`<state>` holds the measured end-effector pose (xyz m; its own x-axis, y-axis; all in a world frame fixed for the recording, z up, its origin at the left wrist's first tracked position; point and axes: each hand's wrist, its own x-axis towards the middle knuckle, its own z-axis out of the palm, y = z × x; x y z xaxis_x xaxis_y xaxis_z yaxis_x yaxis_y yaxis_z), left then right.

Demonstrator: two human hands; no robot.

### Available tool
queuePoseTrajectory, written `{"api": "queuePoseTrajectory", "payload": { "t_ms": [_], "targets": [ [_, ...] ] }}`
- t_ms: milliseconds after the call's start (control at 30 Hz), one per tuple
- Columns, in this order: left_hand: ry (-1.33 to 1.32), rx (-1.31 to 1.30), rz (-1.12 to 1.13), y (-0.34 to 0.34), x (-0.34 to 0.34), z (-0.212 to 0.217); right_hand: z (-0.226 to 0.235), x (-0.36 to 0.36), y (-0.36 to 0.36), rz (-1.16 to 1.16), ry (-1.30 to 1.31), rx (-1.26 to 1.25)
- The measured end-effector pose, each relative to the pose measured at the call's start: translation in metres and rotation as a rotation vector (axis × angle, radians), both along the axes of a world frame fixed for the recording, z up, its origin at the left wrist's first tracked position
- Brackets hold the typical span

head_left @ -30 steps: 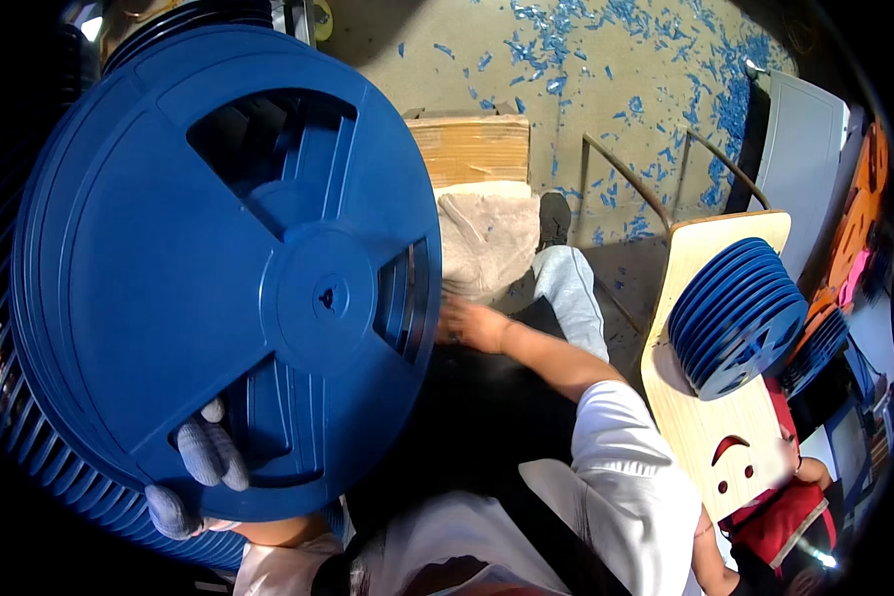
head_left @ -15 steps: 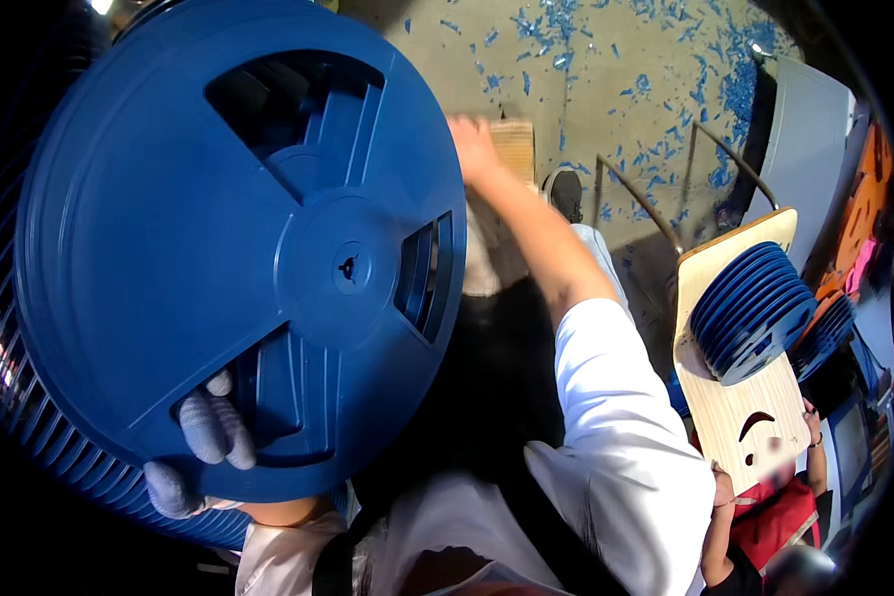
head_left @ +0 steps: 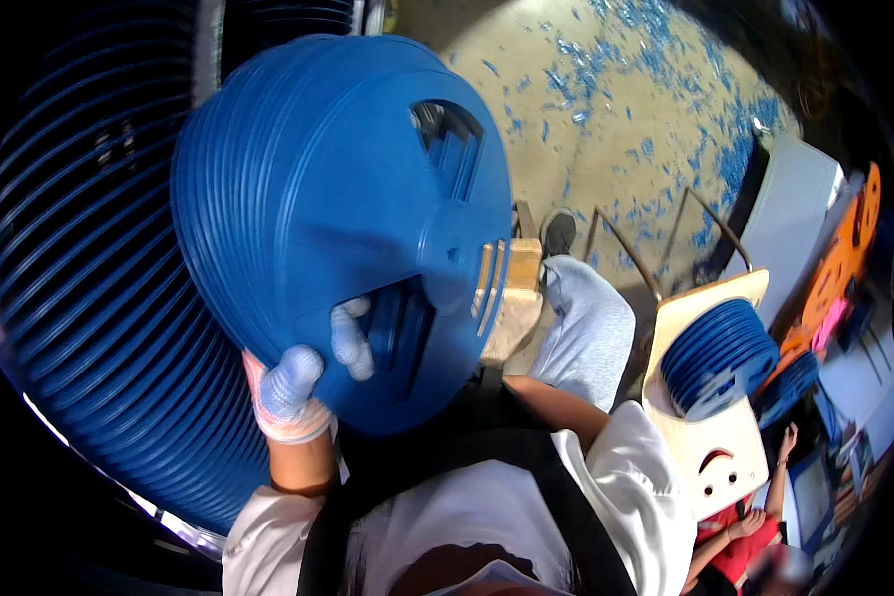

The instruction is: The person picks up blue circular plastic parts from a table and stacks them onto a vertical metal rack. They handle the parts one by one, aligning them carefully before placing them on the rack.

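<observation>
A thick stack of large blue plastic reel discs point(head_left: 343, 189) stands tilted in front of my body, its round face with wedge-shaped cut-outs turned toward the right. My left hand point(head_left: 293, 382), in a pale knitted glove, is closed on the lower rim. Its fingers come through a cut-out while the thumb stays outside. My right forearm point(head_left: 566, 407) runs behind the lower right of the stack, and the hand there is hidden. Along the left lies a long curved row of similar blue discs point(head_left: 119, 372), close beside the held stack.
A wooden stool point(head_left: 517, 298) stands behind the stack, by my leg and dark shoe point(head_left: 558, 233). To the right, a light wooden chair point(head_left: 705, 452) carries a smaller stack of blue reels point(head_left: 717, 360). A person in red point(head_left: 745, 546) is beyond it. Blue plastic scraps point(head_left: 586, 70) litter the floor.
The held stack has swung rightward, showing its many edges and more of the row at left. My bare right hand, visible before near the stool, has drawn back behind the discs.
</observation>
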<state>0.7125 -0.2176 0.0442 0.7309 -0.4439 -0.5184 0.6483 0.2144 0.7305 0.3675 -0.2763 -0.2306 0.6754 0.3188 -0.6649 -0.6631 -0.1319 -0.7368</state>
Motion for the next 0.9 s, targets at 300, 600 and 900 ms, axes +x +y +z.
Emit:
{"api": "queuePoseTrajectory", "payload": {
  "t_ms": [300,600,900],
  "targets": [
    [0.02,-0.272,0.098,0.0,-0.034,-0.058,0.019,0.147,-0.213,-0.637,-0.48,-1.049],
    [-0.035,-0.749,0.209,0.026,-0.068,-0.154,0.123,0.121,-0.172,0.118,-1.034,-0.899],
    [0.02,-0.805,0.203,0.115,-0.105,-0.182,0.135,0.073,-0.132,0.331,-1.302,-0.794]
  ]
}}
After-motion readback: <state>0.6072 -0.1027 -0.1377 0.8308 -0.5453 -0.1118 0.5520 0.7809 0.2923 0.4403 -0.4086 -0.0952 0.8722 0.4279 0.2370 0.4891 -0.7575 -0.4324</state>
